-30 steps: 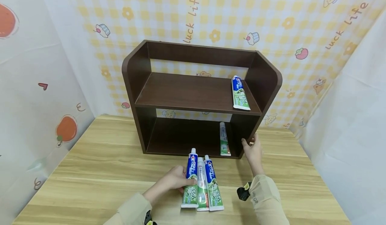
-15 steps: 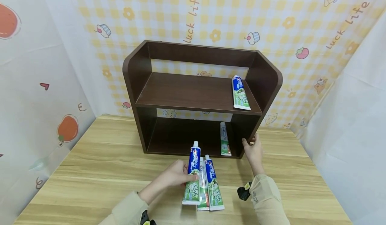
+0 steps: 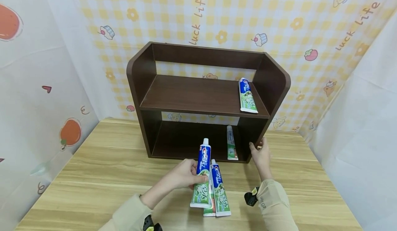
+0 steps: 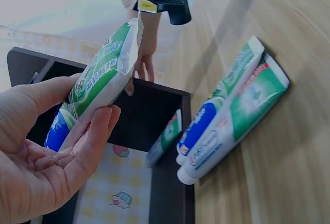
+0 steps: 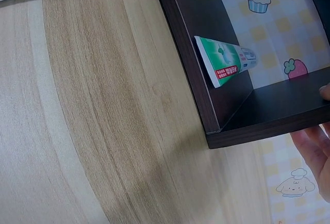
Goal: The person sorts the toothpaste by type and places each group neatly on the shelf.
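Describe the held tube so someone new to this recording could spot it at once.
Find the dark brown two-level shelf on the wooden table. In front of its lower opening, in the person's left grip, is a blue-and-green toothpaste tube, white cap pointing toward the shelf. It alone is held; one lookalike lies on the table, a second lookalike on the upper level.

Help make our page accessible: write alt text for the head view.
A person's left hand holds a blue and green toothpaste tube above a pale wooden table where two more tubes lie; the right hand grips a dark brown two-tier shelf. Another blue and green tube lies on its upper tier, a white and green one on the lower.
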`<state>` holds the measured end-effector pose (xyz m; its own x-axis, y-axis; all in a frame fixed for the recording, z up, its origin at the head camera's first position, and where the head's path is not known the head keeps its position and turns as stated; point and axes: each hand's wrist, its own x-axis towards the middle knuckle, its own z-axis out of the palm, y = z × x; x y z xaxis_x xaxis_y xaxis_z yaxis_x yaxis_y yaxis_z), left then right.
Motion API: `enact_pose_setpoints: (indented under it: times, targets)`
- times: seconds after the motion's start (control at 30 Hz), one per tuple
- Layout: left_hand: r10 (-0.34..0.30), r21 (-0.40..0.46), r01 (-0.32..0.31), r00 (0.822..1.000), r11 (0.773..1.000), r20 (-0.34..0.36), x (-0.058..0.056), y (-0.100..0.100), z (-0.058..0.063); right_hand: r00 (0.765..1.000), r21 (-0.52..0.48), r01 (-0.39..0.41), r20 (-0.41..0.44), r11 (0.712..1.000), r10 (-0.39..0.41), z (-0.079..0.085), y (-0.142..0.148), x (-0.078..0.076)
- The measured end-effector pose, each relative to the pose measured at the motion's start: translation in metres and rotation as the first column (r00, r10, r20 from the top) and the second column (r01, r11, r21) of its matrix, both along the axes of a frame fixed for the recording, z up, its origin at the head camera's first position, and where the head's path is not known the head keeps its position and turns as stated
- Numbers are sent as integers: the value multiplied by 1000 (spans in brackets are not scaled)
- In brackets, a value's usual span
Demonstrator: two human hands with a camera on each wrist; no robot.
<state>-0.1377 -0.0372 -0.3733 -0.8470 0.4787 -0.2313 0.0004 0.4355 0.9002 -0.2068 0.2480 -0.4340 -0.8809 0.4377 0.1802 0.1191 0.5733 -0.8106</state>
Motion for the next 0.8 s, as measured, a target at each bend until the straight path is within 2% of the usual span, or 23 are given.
enact_pose_setpoints:
  times: [0.23,0.6,0.8]
  targets:
    - [5,-41,-6,1000,999,-30,-1,0,10,1000,-3,12,-5,1000,-12,0,-1,1]
    - [6,-37,-8,997,999,-70,-4,-4,21,1000,11,3,14,1000,-3,2,0,0]
    - [8,-33,-11,996,999,-86,-6,-4,26,1000,16,14,-2,1000,-14,1,0,0]
